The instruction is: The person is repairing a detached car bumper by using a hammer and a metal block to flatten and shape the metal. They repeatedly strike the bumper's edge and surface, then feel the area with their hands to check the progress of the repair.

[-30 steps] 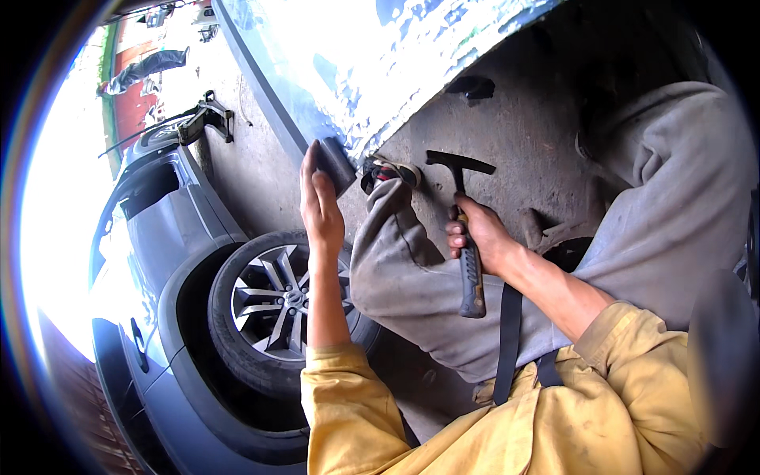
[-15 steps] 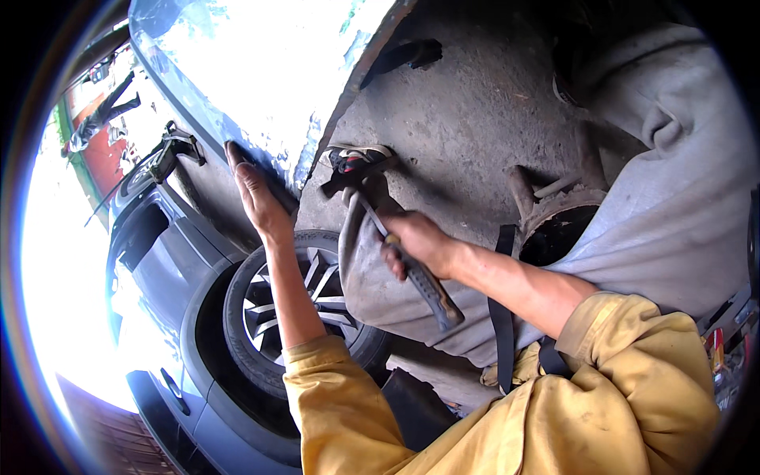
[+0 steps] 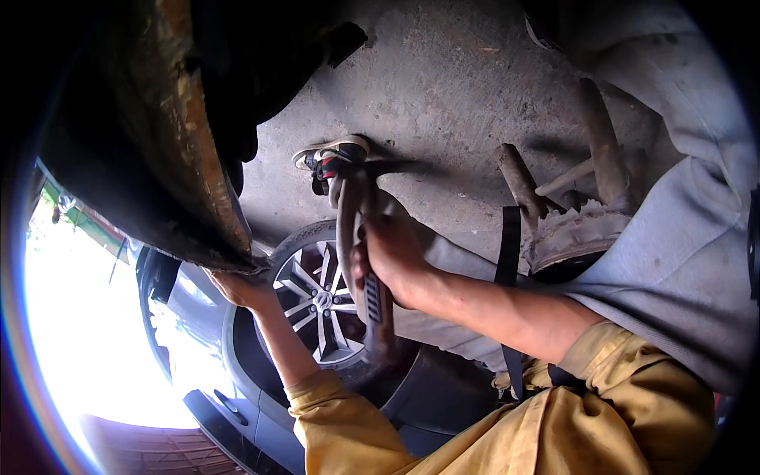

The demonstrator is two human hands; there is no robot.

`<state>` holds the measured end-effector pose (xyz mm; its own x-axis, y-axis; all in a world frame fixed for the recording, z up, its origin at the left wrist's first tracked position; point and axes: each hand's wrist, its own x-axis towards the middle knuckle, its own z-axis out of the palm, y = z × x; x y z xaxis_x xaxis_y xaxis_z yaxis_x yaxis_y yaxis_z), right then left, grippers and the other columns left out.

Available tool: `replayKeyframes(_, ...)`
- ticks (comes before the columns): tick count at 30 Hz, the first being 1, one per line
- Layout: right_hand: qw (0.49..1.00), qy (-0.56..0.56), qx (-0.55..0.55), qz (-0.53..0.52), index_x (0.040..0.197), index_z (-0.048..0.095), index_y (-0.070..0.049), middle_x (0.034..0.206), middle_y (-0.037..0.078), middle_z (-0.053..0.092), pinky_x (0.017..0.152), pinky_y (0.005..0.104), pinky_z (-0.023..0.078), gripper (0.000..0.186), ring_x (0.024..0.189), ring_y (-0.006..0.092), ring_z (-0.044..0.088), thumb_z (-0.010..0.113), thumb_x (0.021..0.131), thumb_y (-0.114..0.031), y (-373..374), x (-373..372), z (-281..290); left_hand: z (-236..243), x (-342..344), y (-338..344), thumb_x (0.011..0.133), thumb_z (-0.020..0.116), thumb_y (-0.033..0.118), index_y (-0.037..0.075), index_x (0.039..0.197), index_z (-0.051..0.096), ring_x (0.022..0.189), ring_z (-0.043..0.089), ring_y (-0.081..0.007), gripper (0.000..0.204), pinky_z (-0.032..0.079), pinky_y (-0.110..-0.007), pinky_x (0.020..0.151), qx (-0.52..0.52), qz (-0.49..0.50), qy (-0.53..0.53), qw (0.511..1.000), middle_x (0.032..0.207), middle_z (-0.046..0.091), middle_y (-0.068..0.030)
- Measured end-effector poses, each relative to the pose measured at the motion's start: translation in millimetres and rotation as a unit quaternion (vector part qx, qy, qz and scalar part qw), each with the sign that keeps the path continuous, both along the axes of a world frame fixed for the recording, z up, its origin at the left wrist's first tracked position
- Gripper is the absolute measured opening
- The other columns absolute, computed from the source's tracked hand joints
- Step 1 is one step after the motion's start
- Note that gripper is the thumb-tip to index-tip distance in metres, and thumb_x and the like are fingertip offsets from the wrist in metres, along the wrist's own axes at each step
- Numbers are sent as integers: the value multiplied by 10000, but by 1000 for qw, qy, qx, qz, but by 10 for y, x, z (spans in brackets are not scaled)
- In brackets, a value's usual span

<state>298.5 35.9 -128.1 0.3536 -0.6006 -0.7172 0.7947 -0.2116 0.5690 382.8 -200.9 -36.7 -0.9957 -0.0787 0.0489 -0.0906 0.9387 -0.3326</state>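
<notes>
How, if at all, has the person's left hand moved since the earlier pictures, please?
Yes: against the spoked wheel, the left hand has shifted left and lower in view, from above the wheel's centre to left of it.

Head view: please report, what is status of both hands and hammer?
Right hand closed around hammer; its head not clear. Left hand at lower end of rusty-edged panel, which partly hides it.
</notes>
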Motion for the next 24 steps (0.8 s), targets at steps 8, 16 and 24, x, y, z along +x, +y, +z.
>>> replayKeyframes(8, 944, 138, -295, 52, 708, 420, -41, 505, 42, 460, 341, 306, 415, 379, 363, 135, 456, 365, 986, -293, 76, -168, 327, 194, 38, 59, 729, 723, 350, -60, 1101, 544, 875, 593, -437, 582, 470, -467, 789, -24, 1, -52, 998, 961, 607, -248)
replayKeyframes(16, 955, 230, -158, 98, 767, 419, -14, 523, 55, 457, 357, 310, 426, 351, 390, 155, 483, 364, 979, -288, -24, 200, 333, 156, 8, 125, 755, 710, 303, -66, 1109, 533, 933, 564, -466, 541, 445, -491, 829, 34, 54, -38, 997, 1014, 585, -264)
replayKeyframes(24, 991, 104, 7, 85, 639, 484, -11, 446, 60, 477, 342, 341, 423, 453, 360, 176, 511, 309, 977, -257, 21, 130, 13, 78, 163, -11, 742, 723, 267, -62, 1231, 465, 1099, 509, -447, 643, 400, -466, 952, -7, 22, -27, 999, 1193, 524, -271)
